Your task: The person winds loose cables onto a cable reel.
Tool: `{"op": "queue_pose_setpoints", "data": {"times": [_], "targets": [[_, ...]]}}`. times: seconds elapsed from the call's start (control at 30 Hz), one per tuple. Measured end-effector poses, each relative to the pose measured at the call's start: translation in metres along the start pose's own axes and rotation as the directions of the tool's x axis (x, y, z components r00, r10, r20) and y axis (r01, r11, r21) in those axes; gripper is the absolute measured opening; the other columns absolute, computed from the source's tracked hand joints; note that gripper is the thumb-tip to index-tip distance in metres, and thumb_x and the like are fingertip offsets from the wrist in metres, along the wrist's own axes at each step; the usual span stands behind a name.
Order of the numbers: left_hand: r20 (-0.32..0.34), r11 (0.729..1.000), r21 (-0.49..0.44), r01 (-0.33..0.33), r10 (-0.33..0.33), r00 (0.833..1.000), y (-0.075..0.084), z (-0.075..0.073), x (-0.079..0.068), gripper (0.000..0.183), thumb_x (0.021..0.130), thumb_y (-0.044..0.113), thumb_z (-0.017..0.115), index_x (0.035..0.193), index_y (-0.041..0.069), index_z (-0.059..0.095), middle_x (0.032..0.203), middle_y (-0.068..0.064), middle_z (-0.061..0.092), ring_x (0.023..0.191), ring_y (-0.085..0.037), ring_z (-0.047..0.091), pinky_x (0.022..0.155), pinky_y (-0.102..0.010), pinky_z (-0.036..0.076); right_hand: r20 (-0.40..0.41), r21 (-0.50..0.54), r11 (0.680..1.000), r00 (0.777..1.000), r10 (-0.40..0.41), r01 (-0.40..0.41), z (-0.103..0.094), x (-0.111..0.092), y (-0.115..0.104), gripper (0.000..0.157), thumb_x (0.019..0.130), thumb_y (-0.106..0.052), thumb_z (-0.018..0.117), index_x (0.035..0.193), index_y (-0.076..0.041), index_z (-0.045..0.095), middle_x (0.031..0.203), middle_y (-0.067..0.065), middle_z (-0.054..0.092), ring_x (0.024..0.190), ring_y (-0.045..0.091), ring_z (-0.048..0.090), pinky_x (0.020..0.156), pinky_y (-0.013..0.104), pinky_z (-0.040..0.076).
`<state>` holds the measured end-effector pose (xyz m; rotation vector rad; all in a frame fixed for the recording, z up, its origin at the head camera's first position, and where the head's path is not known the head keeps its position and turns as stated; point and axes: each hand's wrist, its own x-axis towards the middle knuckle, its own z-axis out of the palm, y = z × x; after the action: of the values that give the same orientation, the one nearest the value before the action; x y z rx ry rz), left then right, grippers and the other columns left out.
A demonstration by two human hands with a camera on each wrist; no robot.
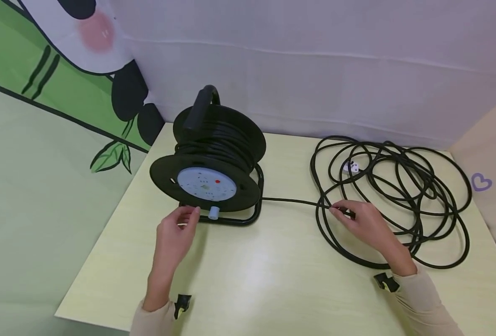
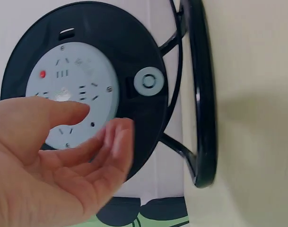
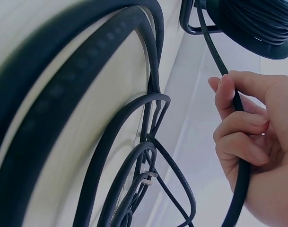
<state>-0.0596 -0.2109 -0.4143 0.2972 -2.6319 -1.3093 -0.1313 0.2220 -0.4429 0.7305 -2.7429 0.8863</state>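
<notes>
- Along the near side of the desk (image 1: 252,298), two beige sleeves (image 1: 426,298) reach forward, each with a dark clip (image 1: 182,306) at the wrist; we see a pale, wood-toned top with a soft glare at its middle.
- Next, towards the left, we find the left hand (image 1: 174,233), its fingers loosely bent and holding nothing, just beside a grey knob (image 1: 214,213).
- Towards the right, we see the right hand (image 1: 363,224) with its fingers curled round a black cable (image 1: 292,200), pinching it near the loops.
- Beyond the left hand, the black cable reel (image 1: 248,186) stands upright on a tubular frame (image 1: 239,221) on the desk's left half; we make out a grey socket panel (image 1: 206,184) with a red spot, wound cable behind it and a handle (image 1: 197,109) on top.
- Across the right half, the cable lies in loose, overlapping loops, with a white plug (image 1: 350,167) among them.
- Behind the desk's far edge, we face a creased whitish sheet (image 1: 294,84).
- To our left hangs a green printed backdrop (image 1: 8,51) with leaves and dark outlines; to our right, a pale wall (image 1: 489,154) carries a purple heart (image 1: 481,182).
</notes>
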Motion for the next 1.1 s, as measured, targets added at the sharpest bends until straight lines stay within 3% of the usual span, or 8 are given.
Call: {"op": "queue_pose_setpoints", "data": {"times": [0.17,0.4,0.73,0.9,1.1], "targets": [[0.106,0.999,0.033,0.030,-0.034,0.994,-0.004,0.008,0.002,0.032,0.103,0.028,0.065,0.109,-0.001,0.074,0.101,-0.014,0.074,0.096,-0.028,0.068,0.079,-0.035,0.055,-0.008,0.003,1.000,1.000,-0.012,0.012,0.000,0.000,0.001,0.009,0.096,-0.014,0.074,0.101,-0.007,0.077,0.093,0.004,0.077,0.047,-0.002,0.035,0.051,0.023,0.042],[0.220,0.996,0.010,0.094,-0.094,0.971,-0.008,0.018,0.007,0.039,0.104,0.036,0.063,0.110,-0.001,0.073,0.099,-0.014,0.073,0.091,-0.024,0.066,0.075,-0.030,0.054,0.008,0.011,1.000,1.000,0.000,0.000,0.002,-0.002,0.000,0.010,0.096,-0.014,0.074,0.102,-0.006,0.077,0.095,0.006,0.077,0.046,-0.002,0.033,0.051,0.023,0.042],[0.284,0.994,-0.060,0.091,-0.071,0.956,-0.016,0.035,0.018,0.034,0.104,0.027,0.063,0.093,-0.005,0.069,0.080,-0.015,0.069,0.065,-0.016,0.058,0.057,-0.023,0.047,-0.002,0.004,1.000,1.000,0.024,-0.024,0.004,-0.005,0.001,0.011,0.094,-0.018,0.077,0.101,-0.009,0.078,0.093,0.003,0.077,0.045,-0.002,0.030,0.049,0.023,0.039],[0.305,0.987,-0.111,0.120,-0.081,0.949,-0.020,0.040,0.021,0.030,0.106,0.021,0.060,0.098,-0.007,0.069,0.086,-0.017,0.072,0.071,-0.023,0.064,0.063,-0.027,0.058,-0.025,-0.019,0.999,0.998,0.050,-0.051,0.004,-0.007,0.001,0.014,0.092,-0.022,0.079,0.098,-0.010,0.080,0.092,0.004,0.078,0.045,-0.001,0.032,0.047,0.023,0.036],[0.284,0.982,-0.126,0.140,-0.099,0.954,-0.022,0.038,0.023,0.031,0.106,0.020,0.059,0.105,-0.009,0.070,0.092,-0.019,0.074,0.080,-0.029,0.070,0.071,-0.035,0.063,-0.051,-0.037,0.997,0.997,0.065,-0.067,0.000,-0.012,0.005,0.013,0.092,-0.020,0.078,0.096,-0.007,0.080,0.088,0.005,0.077,0.048,0.000,0.038,0.046,0.023,0.037]]}}
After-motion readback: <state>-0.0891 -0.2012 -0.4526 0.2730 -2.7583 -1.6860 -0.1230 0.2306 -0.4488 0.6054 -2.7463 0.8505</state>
